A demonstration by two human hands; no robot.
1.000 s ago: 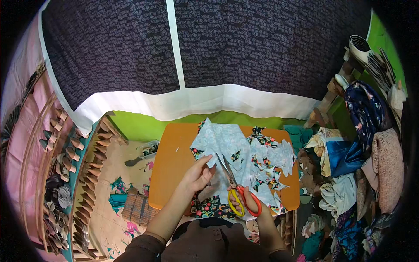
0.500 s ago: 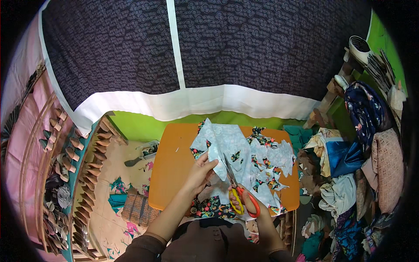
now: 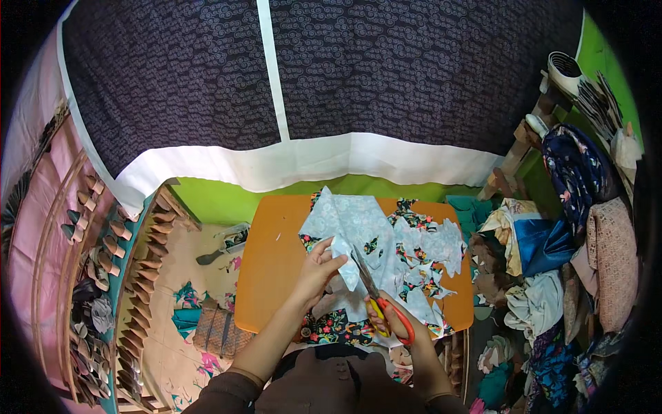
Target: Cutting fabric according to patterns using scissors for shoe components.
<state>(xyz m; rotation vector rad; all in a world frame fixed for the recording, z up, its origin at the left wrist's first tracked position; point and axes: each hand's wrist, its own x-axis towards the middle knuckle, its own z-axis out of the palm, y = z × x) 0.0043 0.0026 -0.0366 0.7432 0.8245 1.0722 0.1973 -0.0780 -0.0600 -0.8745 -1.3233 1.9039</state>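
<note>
My left hand (image 3: pixel 317 272) pinches a small pointed fabric piece (image 3: pixel 346 268) between thumb and fingers, its pale blue underside up. My right hand (image 3: pixel 394 315) grips scissors (image 3: pixel 367 279) with red and yellow handles. Their blades point away from me and lie along the right edge of that piece. Beneath both hands spreads a larger floral cloth (image 3: pixel 358 215), pale side up, with its dark flowered face (image 3: pixel 336 329) showing near me. Whether the piece is fully separate from the cloth I cannot tell.
Jagged cut fabric pieces (image 3: pixel 441 248) lie on the right of the orange table (image 3: pixel 265 259). To the left stands a rack of wooden shoe lasts (image 3: pixel 143 283). Heaped fabrics (image 3: pixel 534 307) crowd the right side. A dark patterned curtain (image 3: pixel 179 83) hangs beyond the table.
The fabric piece in my left hand has slid down toward me and looks smaller above the fingers. The scissors have shifted slightly to the right, and their handles have turned a little.
</note>
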